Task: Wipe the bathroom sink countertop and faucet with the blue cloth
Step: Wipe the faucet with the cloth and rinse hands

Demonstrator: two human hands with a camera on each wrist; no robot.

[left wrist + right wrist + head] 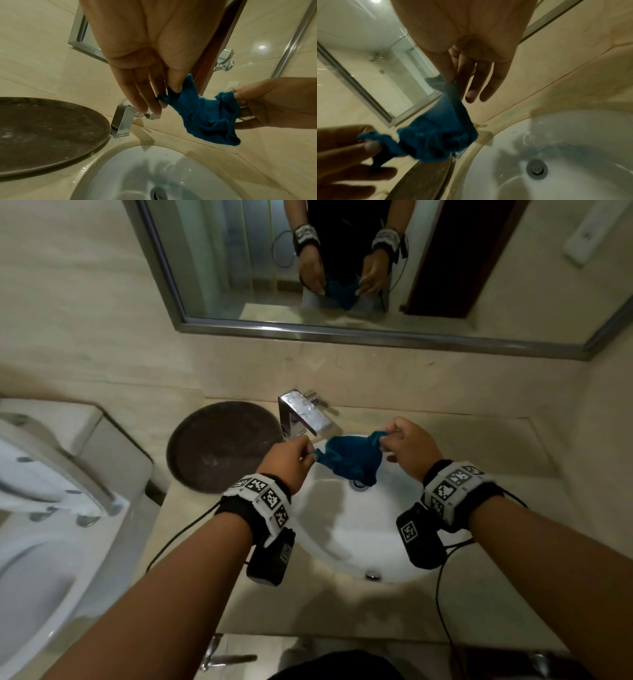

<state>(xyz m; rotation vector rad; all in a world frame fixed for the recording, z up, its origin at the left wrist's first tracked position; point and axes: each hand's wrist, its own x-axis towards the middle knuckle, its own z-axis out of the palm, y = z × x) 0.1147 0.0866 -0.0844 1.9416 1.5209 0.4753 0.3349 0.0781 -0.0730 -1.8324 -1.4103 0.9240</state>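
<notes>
The blue cloth (349,457) hangs crumpled in the air above the white sink basin (329,529), just in front of the chrome faucet (303,416). My left hand (291,458) pinches its left corner between thumb and fingers. My right hand (409,446) pinches the right corner. In the left wrist view the blue cloth (207,113) sags between both hands, with the faucet (123,120) behind my fingers. In the right wrist view the blue cloth (440,129) droops over the basin rim. The beige countertop (479,474) surrounds the basin.
A round dark brown tray (219,446) lies on the counter left of the faucet. A white toilet (51,525) stands at the left. A framed mirror (342,268) hangs on the wall behind. The basin drain (536,169) sits below the cloth.
</notes>
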